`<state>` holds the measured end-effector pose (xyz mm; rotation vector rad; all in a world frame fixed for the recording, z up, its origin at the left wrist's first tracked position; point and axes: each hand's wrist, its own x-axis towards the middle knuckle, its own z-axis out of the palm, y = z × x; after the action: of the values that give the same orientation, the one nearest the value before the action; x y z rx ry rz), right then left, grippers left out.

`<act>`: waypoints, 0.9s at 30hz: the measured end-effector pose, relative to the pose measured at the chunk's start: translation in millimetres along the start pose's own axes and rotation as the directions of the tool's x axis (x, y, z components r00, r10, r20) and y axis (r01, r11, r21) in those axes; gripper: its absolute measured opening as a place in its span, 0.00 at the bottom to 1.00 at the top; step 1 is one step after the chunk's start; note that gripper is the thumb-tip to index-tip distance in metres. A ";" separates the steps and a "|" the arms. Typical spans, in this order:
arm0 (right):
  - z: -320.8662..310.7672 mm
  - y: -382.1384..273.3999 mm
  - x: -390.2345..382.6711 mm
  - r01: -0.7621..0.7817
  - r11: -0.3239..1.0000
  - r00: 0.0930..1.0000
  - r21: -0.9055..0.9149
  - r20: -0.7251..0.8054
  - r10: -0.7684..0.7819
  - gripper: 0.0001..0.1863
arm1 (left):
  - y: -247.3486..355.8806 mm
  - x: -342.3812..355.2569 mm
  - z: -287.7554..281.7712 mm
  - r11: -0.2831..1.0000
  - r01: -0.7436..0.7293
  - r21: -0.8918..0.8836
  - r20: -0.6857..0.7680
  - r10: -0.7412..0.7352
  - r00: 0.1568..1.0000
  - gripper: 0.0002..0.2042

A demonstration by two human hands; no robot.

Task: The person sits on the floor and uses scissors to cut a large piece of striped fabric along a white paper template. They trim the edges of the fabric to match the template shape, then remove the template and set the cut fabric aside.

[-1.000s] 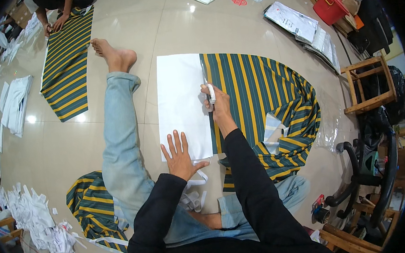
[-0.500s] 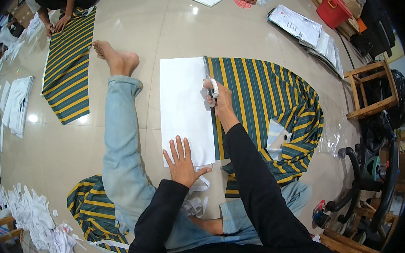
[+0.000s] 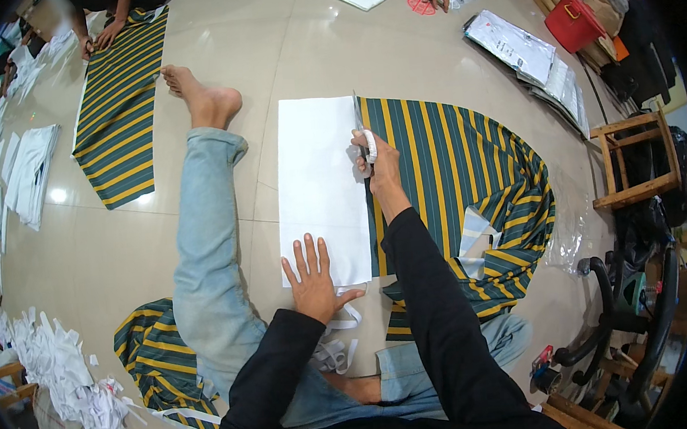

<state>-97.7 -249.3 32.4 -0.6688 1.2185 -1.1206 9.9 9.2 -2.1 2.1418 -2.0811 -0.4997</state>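
The person sits on the tiled floor (image 3: 201, 250) with one leg stretched out to the far left, cutting striped fabric along a paper pattern. The right hand (image 3: 376, 163) is closed around a pair of scissors (image 3: 362, 136), white handles in the fist, blades pointing away along the right edge of the white paper pattern (image 3: 321, 188). The left hand (image 3: 314, 280) lies flat and open, fingers spread, pressing down the near end of that paper; it grips nothing.

The green-and-yellow striped fabric (image 3: 461, 173) lies under and to the right of the paper, spreading out in a rounded heap toward the wooden stool (image 3: 634, 159). The scissors sit well up the pattern's long right side, close to its far corner, so I judge most of that edge already cut, with only the last short run to the far end left on this side. Whether the paper's other sides are cut I cannot tell from here.

Just beside the left wrist lie curled white paper strips (image 3: 334, 348). At the near left there is a heap of white scraps (image 3: 66, 381), and another striped piece (image 3: 157, 362) shows beside the knee. Far left, a second striped panel (image 3: 117, 103) lies flat, with another person's hands at its far end.
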 end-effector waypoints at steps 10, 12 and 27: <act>5.3 -6.2 4.1 -0.008 0.998 1.000 -0.068 -0.004 0.008 0.22 | 1.8 -3.2 -1.9 1.000 -0.006 -0.007 -0.026 0.006 1.000 0.72; 2.6 -8.7 7.0 -0.011 0.994 1.000 -0.111 0.014 0.013 0.22 | 2.4 -3.8 -3.0 1.000 0.001 -0.009 -0.012 -0.001 1.000 0.71; -184.3 -88.7 -274.2 -0.091 0.647 0.733 -0.757 0.389 0.558 0.26 | 2.1 -104.3 -103.5 0.930 -0.033 -0.366 -0.004 0.034 0.999 0.50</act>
<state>-288.3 1.1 166.8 -1.1985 1.1111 -0.0159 39.6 97.0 111.9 1.8877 -1.8428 -0.8137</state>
